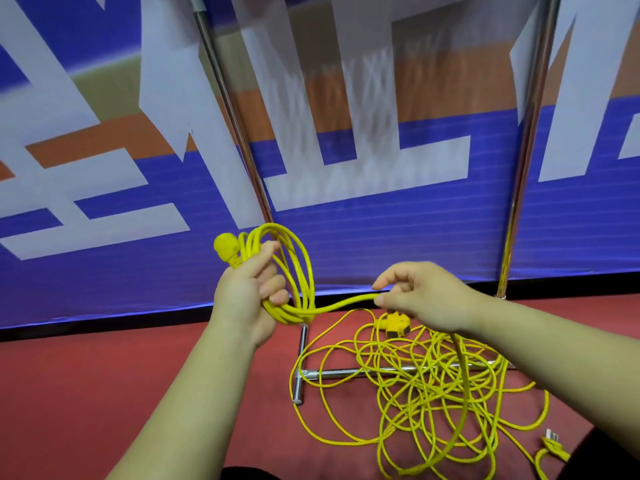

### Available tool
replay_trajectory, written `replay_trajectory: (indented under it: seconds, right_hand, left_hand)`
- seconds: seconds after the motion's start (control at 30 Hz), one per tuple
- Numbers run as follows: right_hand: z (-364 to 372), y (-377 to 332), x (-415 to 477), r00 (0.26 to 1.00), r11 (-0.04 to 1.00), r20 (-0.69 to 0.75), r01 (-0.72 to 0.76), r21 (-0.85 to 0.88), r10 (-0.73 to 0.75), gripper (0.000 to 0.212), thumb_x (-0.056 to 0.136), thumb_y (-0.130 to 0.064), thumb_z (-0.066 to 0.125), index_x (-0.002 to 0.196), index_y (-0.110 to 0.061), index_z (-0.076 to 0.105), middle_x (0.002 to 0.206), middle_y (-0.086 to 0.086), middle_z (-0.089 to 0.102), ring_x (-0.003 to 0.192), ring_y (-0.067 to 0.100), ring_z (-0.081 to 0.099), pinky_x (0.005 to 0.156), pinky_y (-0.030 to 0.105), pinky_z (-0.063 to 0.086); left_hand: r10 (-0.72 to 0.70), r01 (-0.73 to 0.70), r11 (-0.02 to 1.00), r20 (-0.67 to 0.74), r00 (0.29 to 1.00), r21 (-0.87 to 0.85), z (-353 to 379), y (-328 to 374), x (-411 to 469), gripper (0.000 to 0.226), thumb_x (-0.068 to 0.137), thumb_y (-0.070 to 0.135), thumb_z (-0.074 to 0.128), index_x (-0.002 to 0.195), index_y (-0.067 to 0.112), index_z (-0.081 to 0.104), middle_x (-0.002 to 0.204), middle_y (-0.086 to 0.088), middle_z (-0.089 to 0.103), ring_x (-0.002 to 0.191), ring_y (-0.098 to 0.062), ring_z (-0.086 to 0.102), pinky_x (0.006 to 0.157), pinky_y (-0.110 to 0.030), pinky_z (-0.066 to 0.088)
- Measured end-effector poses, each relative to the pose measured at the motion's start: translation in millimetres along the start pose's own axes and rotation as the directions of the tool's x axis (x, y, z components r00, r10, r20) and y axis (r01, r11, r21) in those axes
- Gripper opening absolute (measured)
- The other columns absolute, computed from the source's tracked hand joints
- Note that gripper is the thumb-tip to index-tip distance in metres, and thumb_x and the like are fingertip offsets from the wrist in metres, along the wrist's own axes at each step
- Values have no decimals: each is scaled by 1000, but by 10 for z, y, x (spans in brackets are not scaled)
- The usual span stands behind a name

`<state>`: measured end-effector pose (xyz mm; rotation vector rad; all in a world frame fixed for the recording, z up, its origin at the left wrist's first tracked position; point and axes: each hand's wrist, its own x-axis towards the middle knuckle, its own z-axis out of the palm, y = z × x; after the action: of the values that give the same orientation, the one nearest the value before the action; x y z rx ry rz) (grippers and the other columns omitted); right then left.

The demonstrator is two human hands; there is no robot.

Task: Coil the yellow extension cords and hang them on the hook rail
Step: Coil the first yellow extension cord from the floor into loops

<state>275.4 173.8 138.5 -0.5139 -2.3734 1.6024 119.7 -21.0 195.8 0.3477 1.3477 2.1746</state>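
Coiling is under way: a coil [294, 268] is clasped in the left hand [249, 289], the cord [346, 304] seemingly pinched by the right hand [426, 299], so another loop must be drawn from the tangle [433, 386] on the floor [104, 375].

A small coil of yellow rubber cord [298, 268] sits in the left hand [247, 289], its rounded yellow connector end [227, 249] sticking out above the hand. One cord strand [346, 303] runs rightward from the coil into the right hand [426, 299], then drops to a loose tangle of yellow cord [433, 393] on the red floor [104, 375] below. The tangle lies over a chrome T-shaped base bar [339, 373]. A yellow socket block [394, 323] lies at its far edge and a pronged plug [553, 439] at its near right. A left chrome upright pole [232, 109] and a right chrome upright pole [528, 150] stand behind, in front of a printed fabric banner [104, 168].
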Motion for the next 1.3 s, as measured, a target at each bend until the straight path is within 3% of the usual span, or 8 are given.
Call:
replay_trajectory:
  seconds: [0.1,0.27,0.4,0.53,0.73,1.0,1.17,1.3]
  right_hand:
    - [-39,-135,4,989,997,-145,34,76,-23,12,80,-16,82,81,-15,70,64,0,66,53,12,52,52,25,40]
    - [-44,-304,-54,968,992,-233,113,62,-96,14,78,-21,84,81,-17,72,65,4,68,56,11,54,55,27,42]
    - [-62,-398,-108,957,983,-235,181,37,-168,9,80,-19,82,82,-18,73,68,-4,73,59,0,61,60,18,46]
    - [-100,-443,-145,954,970,-220,226,91,-202,9,80,-16,81,85,-16,73,77,5,75,68,9,65,70,31,52]
    - [-296,-404,-187,984,903,-46,174,392,-169,23,95,-2,60,111,-18,63,76,3,68,71,16,62,73,31,50]
    - [-250,-249,-229,980,948,200,-53,315,-12,32,102,-9,49,131,-22,52,75,3,65,66,16,62,58,23,50]
    - [-308,-256,-153,993,925,-83,-49,378,87,24,98,-10,56,120,-19,60,76,5,69,48,11,45,46,24,34]
    - [-298,-214,-122,946,872,-171,-172,458,277,10,96,-14,60,104,-10,65,71,2,71,43,6,42,41,17,30]
  left_hand:
    - [-11,-10,949,63,998,315,41,-111,-48,34,82,23,72,112,13,58,52,7,19,38,-7,20,37,-19,25]
    - [-100,2,837,148,984,548,149,-341,-123,36,92,18,69,110,-12,61,53,1,27,40,-12,22,42,-20,26]
    - [-150,-41,780,251,956,625,270,-436,-189,7,91,15,72,84,14,73,50,-4,37,39,-15,30,43,-23,29]
    - [-187,-57,756,298,936,653,336,-487,-223,36,91,16,72,59,25,60,49,-1,32,42,-16,27,44,-25,29]
    - [-65,-32,929,249,966,370,314,-272,-110,20,85,17,75,83,16,55,49,5,24,37,-7,20,42,-20,25]
    - [111,-108,993,65,992,-47,71,93,16,16,90,27,61,78,18,67,43,9,23,32,-2,25,35,-15,27]
    - [95,-94,995,-88,992,23,-63,-30,120,26,88,33,67,107,17,71,50,8,18,38,-3,21,39,-17,27]
    - [88,-88,996,-154,984,4,-154,-65,161,17,100,30,57,104,16,67,53,7,20,38,-4,24,39,-17,30]
